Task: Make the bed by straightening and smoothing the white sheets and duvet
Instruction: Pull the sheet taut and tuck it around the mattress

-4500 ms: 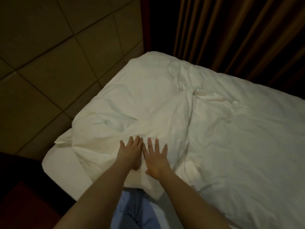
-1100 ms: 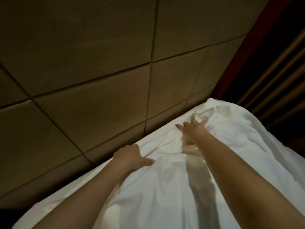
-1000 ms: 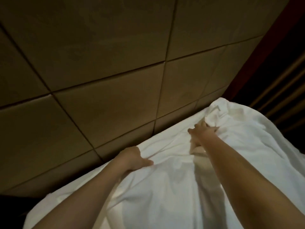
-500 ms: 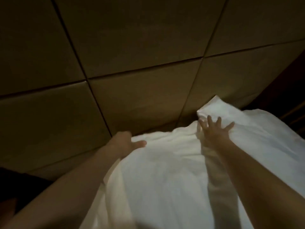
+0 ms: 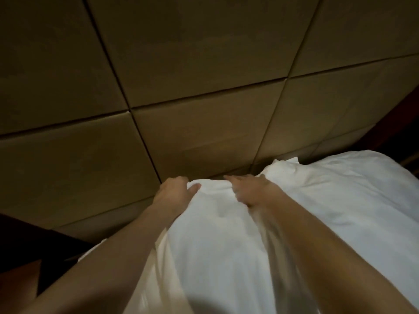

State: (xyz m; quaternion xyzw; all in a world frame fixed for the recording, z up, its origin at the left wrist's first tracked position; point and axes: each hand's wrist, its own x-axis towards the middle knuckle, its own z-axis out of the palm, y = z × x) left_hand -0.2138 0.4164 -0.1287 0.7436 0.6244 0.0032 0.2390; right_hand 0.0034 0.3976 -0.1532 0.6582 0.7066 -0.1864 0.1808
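Note:
The white duvet (image 5: 226, 257) fills the lower middle and right of the head view, its top edge against the padded wall. My left hand (image 5: 174, 194) grips that top edge, thumb on the cloth and fingers curled over the far side. My right hand (image 5: 250, 192) lies close beside it on the same edge, its fingers stretched leftward along the fold and blurred by motion. To the right, a plump white corner of bedding (image 5: 285, 168) stands up beside the wall. Both forearms reach in from the bottom of the frame.
A tan padded headboard wall (image 5: 204, 87) with dark seams rises directly behind the bed. A dark red frame edge (image 5: 399, 118) runs along the far right. Dark furniture or floor (image 5: 34, 257) lies at the lower left.
My right hand has slid left along the duvet's top edge, ending close to my left hand. The left hand keeps its grip. The view has swung left and nearer the wall.

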